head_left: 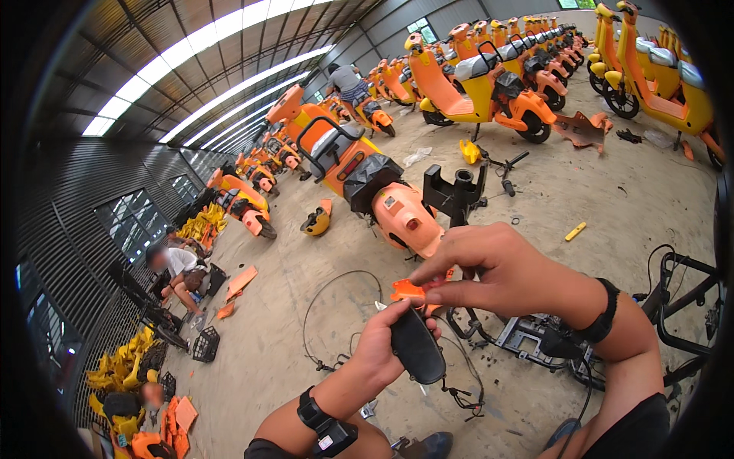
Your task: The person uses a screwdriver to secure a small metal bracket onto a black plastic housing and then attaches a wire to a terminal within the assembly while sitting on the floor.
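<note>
My left hand (380,340) is closed round a long black part with rounded ends (419,353), held tilted above the floor. At its upper end sits a small bright orange plastic piece (407,291). The thumb and fingers of my right hand (489,268) pinch that orange piece from above; the fingertips partly cover it. Thin black wires with small connectors (463,399) hang just below the black part. Whether they join it I cannot tell.
A stripped black scooter frame (535,348) lies low at the right, its fork tube (463,180) rising ahead. An orange scooter (344,164) stands beyond. On the floor are a looped cable (310,310), a helmet (316,222) and a yellow tool (576,232). Another person (183,268) crouches at left.
</note>
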Demonstrator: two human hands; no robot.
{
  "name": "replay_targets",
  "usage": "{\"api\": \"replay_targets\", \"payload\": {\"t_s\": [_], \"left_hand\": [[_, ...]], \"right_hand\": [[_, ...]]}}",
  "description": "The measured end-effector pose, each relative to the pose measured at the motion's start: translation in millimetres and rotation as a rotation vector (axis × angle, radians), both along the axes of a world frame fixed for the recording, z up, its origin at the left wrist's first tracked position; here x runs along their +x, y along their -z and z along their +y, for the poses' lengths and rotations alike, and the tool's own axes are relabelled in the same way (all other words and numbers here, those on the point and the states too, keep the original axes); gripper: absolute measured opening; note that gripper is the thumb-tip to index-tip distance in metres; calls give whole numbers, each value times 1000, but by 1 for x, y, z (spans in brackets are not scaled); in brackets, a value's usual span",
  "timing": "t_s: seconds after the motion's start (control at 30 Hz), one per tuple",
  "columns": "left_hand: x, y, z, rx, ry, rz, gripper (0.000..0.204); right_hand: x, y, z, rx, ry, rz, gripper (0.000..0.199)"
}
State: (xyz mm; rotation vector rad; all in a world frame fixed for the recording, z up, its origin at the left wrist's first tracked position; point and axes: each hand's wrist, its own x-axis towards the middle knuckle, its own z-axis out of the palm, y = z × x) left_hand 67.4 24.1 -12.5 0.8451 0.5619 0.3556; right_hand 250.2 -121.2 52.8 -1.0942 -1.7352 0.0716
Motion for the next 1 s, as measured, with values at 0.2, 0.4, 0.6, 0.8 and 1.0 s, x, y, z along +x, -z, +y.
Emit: {"api": "replay_targets", "payload": {"t_s": [0.2, 0.4, 0.6, 0.8, 1.0], "left_hand": [[-1, 3, 7, -12, 71, 68, 29], [4, 4, 1, 17, 59, 62, 29], [-1, -1, -4, 9, 42, 32, 23], [2, 1, -1, -22, 44, 19, 21], [0, 1, 0, -31, 24, 74, 22]], "right_hand": [[-3, -5, -7, -69, 102, 18, 30], [-5, -3, -3, -96, 184, 64, 36], [-4, 4, 4, 25, 29, 160, 27], [0, 11, 16, 294, 108, -47, 22], [-1, -4, -6, -11, 209, -64, 24]]}}
